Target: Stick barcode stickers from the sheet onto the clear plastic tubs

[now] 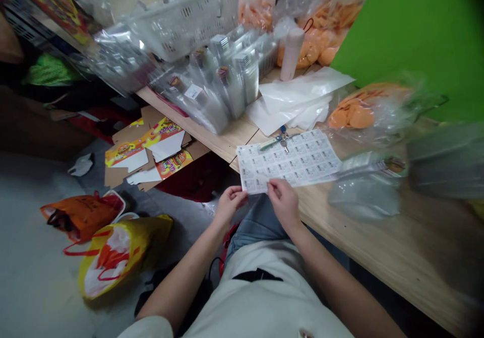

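The person's left hand [230,205] and right hand [283,204] are raised just in front of their white top [260,302], with the fingers of both curled in a light pinch on the near edge of a white rectangular sheet of small printed labels [289,159]. The sheet sits over the near edge of a pale wooden table [378,237], its far part resting on the wood. A small bunch of metal keys with a green fob [278,140] lies touching its far edge. To the right sits a clear plastic bag with grey contents [363,192]. Farther on lie loose white plastic sheets [291,98], a clear bag of orange pieces [363,111] and clear bags of packaged items [212,83], beside a white plastic basket [185,20]. On the floor to the left are a yellow-and-white plastic bag [121,255], an orange plastic bag [81,217] and flattened printed cardboard [151,146].
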`<act>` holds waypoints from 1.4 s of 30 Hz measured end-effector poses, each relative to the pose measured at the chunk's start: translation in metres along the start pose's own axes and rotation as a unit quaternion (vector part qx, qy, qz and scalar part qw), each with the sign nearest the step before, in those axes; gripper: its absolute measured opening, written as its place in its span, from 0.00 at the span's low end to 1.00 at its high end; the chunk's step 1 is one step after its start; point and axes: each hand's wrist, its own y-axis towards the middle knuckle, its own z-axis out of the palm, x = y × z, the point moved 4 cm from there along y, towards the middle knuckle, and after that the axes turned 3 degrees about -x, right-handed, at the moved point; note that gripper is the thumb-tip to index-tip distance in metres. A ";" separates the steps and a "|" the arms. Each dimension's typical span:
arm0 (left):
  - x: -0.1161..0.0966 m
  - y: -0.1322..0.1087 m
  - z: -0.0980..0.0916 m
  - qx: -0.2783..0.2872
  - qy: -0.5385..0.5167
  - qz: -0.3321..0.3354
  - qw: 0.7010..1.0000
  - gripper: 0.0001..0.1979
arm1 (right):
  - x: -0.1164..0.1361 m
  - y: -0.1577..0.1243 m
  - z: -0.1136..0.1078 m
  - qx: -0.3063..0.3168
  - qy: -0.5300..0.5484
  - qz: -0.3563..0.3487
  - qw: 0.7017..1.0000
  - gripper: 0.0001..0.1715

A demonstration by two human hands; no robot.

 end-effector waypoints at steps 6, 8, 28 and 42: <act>-0.011 -0.025 0.015 0.089 0.122 0.051 0.987 0.19 | 0.002 -0.021 -0.010 0.025 -0.023 -0.124 0.992 0.12; -0.008 -0.028 0.024 0.132 0.129 0.010 0.983 0.17 | 0.005 -0.030 -0.008 0.057 -0.036 -0.163 0.984 0.13; -0.032 -0.039 0.049 0.187 0.345 0.247 0.886 0.12 | 0.018 -0.039 -0.023 0.014 0.008 -0.042 0.999 0.13; -0.032 -0.044 0.051 0.145 0.364 0.309 0.866 0.10 | 0.005 -0.029 -0.023 0.065 0.095 0.178 0.977 0.14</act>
